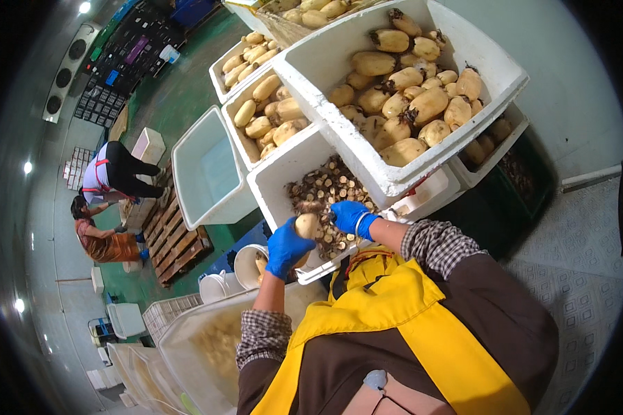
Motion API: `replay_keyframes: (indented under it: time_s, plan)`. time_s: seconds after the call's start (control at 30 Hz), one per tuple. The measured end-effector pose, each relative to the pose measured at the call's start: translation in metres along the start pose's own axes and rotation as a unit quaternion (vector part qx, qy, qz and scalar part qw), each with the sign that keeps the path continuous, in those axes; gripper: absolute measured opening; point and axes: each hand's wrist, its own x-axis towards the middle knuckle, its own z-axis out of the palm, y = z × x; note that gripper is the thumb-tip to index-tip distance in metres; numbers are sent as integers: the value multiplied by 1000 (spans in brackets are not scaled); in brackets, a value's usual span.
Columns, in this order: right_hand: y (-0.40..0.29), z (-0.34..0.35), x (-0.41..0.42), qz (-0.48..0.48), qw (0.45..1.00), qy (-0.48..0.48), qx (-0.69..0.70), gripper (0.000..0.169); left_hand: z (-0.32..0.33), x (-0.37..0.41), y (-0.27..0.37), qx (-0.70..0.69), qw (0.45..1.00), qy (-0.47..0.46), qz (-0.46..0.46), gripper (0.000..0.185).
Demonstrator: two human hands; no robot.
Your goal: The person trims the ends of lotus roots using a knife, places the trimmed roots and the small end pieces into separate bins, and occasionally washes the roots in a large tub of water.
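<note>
My left hand (283, 250), in a blue glove, grips a peeled-looking lotus root segment (306, 226) by its side. Close to its right, my blue-gloved right hand (352, 218) is closed around a small dark handle (333, 216); any blade is hidden or blurred. Both hands are above a white foam box (270, 179) strewn with cut lotus root ends (332, 181), pale discs and dark trimmings. Beyond it, a larger foam box (311, 104) stands higher, heaped with lotus root segments (428, 105), some with dark, ragged ends.
More foam boxes of lotus root (285, 111) line the far left side. A water-filled white tub (207, 166) stands beside them. White buckets (246, 264) and a large plastic bin (202, 332) are at my left. Two people work by a wooden pallet (179, 238).
</note>
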Motion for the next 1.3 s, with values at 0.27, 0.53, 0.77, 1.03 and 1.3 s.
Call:
replay_keyframes:
  time_s: [0.27,0.53,0.77,1.03,1.3]
  plan:
    - [75,42,-8,57,973,-197,-109,34,-17,-17,6,-363,923,-6,128,71]
    - [-5,-9,7,137,902,18,409,40,-24,9,7,59,938,269,211,63]
    - [-56,-40,-4,7,980,92,176,84,10,4,3,250,930,202,176,63]
    - [-43,-13,5,24,978,155,138,34,16,-9,5,257,945,149,140,61]
    - [-38,-5,8,93,897,104,421,46,9,-10,12,298,926,182,144,64]
